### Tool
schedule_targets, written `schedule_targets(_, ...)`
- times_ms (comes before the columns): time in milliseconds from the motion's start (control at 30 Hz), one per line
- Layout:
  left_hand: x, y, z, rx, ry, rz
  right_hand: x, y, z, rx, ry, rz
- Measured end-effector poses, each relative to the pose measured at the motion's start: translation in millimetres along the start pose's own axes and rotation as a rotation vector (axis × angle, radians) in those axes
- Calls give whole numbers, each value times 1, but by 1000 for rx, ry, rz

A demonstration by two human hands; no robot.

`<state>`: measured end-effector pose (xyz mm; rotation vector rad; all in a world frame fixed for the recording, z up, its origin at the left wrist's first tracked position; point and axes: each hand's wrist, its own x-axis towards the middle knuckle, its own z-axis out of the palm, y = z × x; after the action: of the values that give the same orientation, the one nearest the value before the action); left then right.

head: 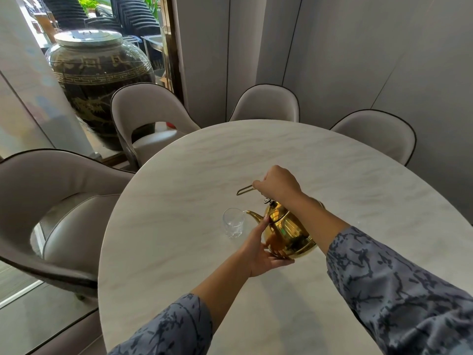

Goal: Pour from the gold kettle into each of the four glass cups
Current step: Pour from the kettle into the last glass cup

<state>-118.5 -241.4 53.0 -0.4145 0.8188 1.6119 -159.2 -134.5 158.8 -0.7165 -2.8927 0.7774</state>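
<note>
We hold the shiny gold metal kettle (288,233) above the round, pale marble-patterned desk (281,155), tilted to the left so that its curved spout (253,216) points at the clear glass cup (233,222). The spout tip lies just beside the cup's rim on the right side; we cannot tell for certain whether liquid is flowing, as the glass and any stream are too faint to read. The cup stands upright on the desk, to the left of the kettle, and only this one cup is in view.

Our right hand (277,184) is clenched around the kettle's thin wire handle (244,190), above the lid knob (267,200); one end loop of the handle projects to the left of the fist. Our left hand (261,248) is not clenched: its fingers (263,221) are extended and pressed flat against the near left side of the kettle body, with the palm under the base edge, supporting it.

Both forearms emerge from blue-grey patterned sleeves (399,285). Grey upholstered chairs (143,116) with dark piping ring the far and left sides of the desk. A large dark ceramic jar (97,80) with gold ornament and a metal lid stands at far left.
</note>
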Motion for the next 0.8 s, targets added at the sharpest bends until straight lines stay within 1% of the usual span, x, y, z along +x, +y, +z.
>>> schedule_targets(200, 2, 0, -8, 65, 15, -11, -4, 3, 4, 12, -2, 12)
schedule_targets(400, 6, -4, -20, 215, 72, 34, -18, 18, 12, 78, 41, 46)
schedule_targets(600, 5, -8, -25, 360, 144, 115, -34, 37, 16, 218, 90, 53)
schedule_targets(800, 1, -12, -22, 430, 234, 191, -53, 47, 11, 361, 169, 81)
